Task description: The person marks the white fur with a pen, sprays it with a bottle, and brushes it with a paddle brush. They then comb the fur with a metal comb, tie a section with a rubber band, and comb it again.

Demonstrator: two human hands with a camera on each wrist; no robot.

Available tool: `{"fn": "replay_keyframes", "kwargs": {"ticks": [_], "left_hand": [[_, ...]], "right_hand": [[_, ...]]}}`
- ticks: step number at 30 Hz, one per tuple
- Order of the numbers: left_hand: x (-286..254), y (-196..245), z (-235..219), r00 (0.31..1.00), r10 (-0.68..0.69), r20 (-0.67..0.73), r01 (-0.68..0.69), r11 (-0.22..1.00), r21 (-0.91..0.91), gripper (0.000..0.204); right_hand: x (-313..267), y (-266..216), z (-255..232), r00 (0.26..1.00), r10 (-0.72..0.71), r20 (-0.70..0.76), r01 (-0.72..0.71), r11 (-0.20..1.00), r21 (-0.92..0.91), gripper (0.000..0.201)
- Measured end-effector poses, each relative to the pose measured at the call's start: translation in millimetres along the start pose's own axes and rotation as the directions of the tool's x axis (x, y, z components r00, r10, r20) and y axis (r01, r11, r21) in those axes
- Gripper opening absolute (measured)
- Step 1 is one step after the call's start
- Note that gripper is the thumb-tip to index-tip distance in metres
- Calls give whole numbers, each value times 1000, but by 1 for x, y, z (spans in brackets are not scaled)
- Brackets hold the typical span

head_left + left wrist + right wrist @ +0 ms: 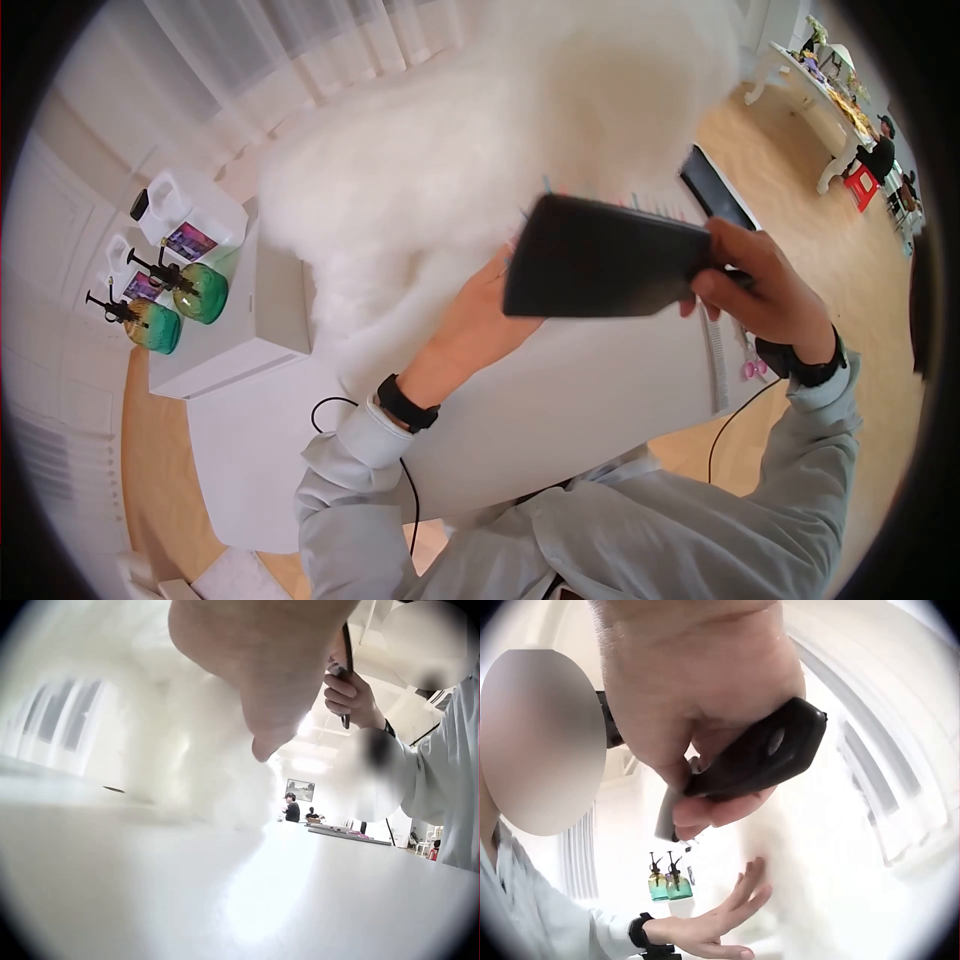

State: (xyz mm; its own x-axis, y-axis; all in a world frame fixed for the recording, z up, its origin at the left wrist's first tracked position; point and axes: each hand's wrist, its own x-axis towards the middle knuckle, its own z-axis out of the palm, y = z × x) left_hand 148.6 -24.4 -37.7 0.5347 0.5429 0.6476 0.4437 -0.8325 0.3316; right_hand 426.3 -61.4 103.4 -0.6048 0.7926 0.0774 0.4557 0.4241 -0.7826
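In the head view a large, fluffy white furry body [350,170] stands on the white table, blurred in its upper part. My right hand [765,285] grips the handle of a broad black brush [600,262]; its flat back faces me and coloured bristle tips show along the top edge. The right wrist view shows the fingers curled round the dark handle [761,750]. My left hand [480,320] reaches to the white fur, its fingertips partly hidden behind the brush. In the right wrist view the left hand [720,922] has its fingers extended and spread.
Two green-yellow spray bottles [203,295] and two white jugs [205,225] stand on a white box [275,300] at left. A metal comb [716,365], pink-handled scissors [755,368] and a dark flat tray [718,188] lie at the table's right. Cables hang near both arms.
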Motion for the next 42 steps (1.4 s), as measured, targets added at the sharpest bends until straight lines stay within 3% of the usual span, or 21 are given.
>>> {"fn": "replay_keyframes", "kwargs": {"ticks": [2, 4, 6, 7, 9, 11, 12, 15, 17, 20, 22, 23, 24, 26, 28, 30, 33, 35, 38, 40, 42], "left_hand": [[-6, 3, -4, 948, -30, 318, -41, 976, 213, 37], [-16, 3, -14, 963, 89, 255, -126, 983, 132, 33], [-27, 4, -28, 872, -252, 420, 303, 951, -59, 31], [-34, 2, -37, 870, -253, 424, 305, 951, -59, 31], [-48, -5, -55, 881, -112, 460, -7, 968, 249, 32], [-59, -9, -70, 858, -225, 462, 95, 953, 289, 31], [-63, -12, -77, 824, -335, 456, 192, 924, 331, 30], [-62, -11, -88, 826, -404, 393, 289, 903, 319, 34], [-53, -5, -96, 821, -431, 375, 335, 895, 295, 37], [-35, -3, -96, 814, -447, 370, 392, 894, 218, 49], [-26, -11, -88, 911, -299, 283, 301, 953, 38, 58], [-21, -13, -87, 908, -296, 296, 309, 951, 5, 59], [-20, -17, -83, 909, -300, 289, 311, 950, 5, 59], [-28, -30, -72, 907, -339, 249, 311, 939, 143, 55], [-33, -34, -70, 899, -370, 234, 321, 921, 219, 41], [-31, -29, -74, 800, -550, 241, 527, 835, 158, 40], [-39, -32, -78, 855, -479, 197, 498, 866, -56, 41], [-47, -32, -83, 864, -470, 180, 494, 860, -128, 44], [-56, -21, -100, 860, -474, 187, 506, 840, -197, 51], [-63, -13, -112, 844, -492, 213, 529, 827, -187, 54], [-71, -7, -120, 815, -540, 210, 577, 794, -193, 58]], "right_hand": [[13, -3, 9, 1000, -15, -14, 14, 998, -53, 11], [21, -1, 17, 1000, -5, 3, 5, 998, -63, 11], [27, 5, 26, 990, -25, 139, 51, 981, -186, 14], [27, 6, 31, 985, 28, 168, 10, 975, -221, 19], [26, 15, 42, 970, 132, 206, -59, 943, -327, 18], [24, 20, 46, 925, 267, 270, -62, 807, -588, 20], [23, 20, 46, 925, 268, 270, -62, 806, -588, 20], [22, 16, 47, 924, 185, 335, 49, 812, -582, 18], [26, 6, 51, 968, 72, 241, 24, 927, -373, 16], [32, -6, 51, 986, 62, 153, -24, 970, -240, 14], [34, -7, 51, 983, 126, 137, -89, 964, -249, 15], [35, -7, 50, 975, 190, 117, -156, 955, -254, 17], [34, -6, 48, 975, 187, 122, -151, 954, -260, 17], [29, -1, 41, 904, 368, 216, -212, 826, -522, 26], [22, 7, 38, 887, 382, 260, -182, 806, -563, 28], [23, 5, 37, 867, 398, 301, -153, 786, -598, 30], [29, -6, 38, 823, 441, 357, -290, 868, -404, 32], [31, -4, 44, 935, 203, 291, -128, 957, -259, 35], [45, -3, 57, 981, 25, 191, 19, 974, -224, 30], [56, -3, 67, 982, 19, 190, 25, 973, -228, 30], [66, -2, 79, 955, 178, 236, -170, 984, -54, 31]]}}
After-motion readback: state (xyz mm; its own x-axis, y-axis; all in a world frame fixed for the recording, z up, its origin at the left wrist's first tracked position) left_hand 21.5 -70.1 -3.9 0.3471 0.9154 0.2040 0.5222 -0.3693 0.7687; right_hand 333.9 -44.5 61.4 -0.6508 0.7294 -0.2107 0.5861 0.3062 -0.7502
